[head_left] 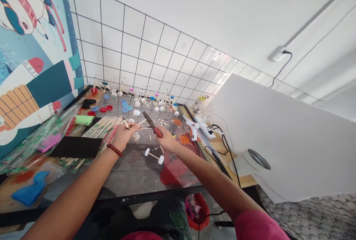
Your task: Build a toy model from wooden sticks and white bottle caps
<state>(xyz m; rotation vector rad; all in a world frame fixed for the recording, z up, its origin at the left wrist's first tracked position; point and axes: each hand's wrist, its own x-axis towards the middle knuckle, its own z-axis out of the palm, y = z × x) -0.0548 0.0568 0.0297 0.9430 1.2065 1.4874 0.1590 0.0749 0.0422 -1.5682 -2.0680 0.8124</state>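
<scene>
My left hand (124,136), with a red bead bracelet at the wrist, pinches thin wooden sticks (126,124) with its fingertips. One stick points up and has a dark end; another reaches right toward the pliers. My right hand (168,141) is wrapped round the red handles of a pair of pliers (151,122), whose dark metal jaws point up and left. Whether the jaws touch a stick, I cannot tell. Below the hands lies a short stick (154,155) with a white cap at each end. A white bottle cap (136,112) sits beyond the pliers.
Stick models on caps (152,99) line the back edge by a wire grid. Chopstick bundles (104,128), a black sheet (78,147) and clay packs (32,188) lie left. A glue gun (193,128), power strip (207,132) and cables are right. A red bin (204,210) stands below.
</scene>
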